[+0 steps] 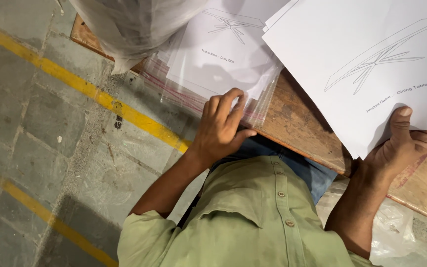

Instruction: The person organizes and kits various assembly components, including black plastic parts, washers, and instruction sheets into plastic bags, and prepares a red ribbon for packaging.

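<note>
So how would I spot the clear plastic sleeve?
Find the edge of the wooden table beside the yellow floor line. The clear plastic sleeve lies there under the left hand, holding white sheets. Unlike the bare sheets in the right hand, it is glossy, red-edged.

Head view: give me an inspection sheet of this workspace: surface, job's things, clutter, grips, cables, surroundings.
Surface: worn wooden tabletop, scuffed, its edge toward the person.
Job's things: stack of white sheets bearing a line drawing of a table; clear plastic sleeve with more printed sheets in it, overhanging the table edge.
Clutter: bunched plastic wrap at the tabletop's corner.
Grips: left hand has its fingers curled on the sleeve's edge, hold unclear; right hand pinches the stack's corner, thumb on top.
Cables: nothing seen.
Surroundings: grey stone floor with yellow lines; plastic sheeting lies on the floor below the table.
</note>
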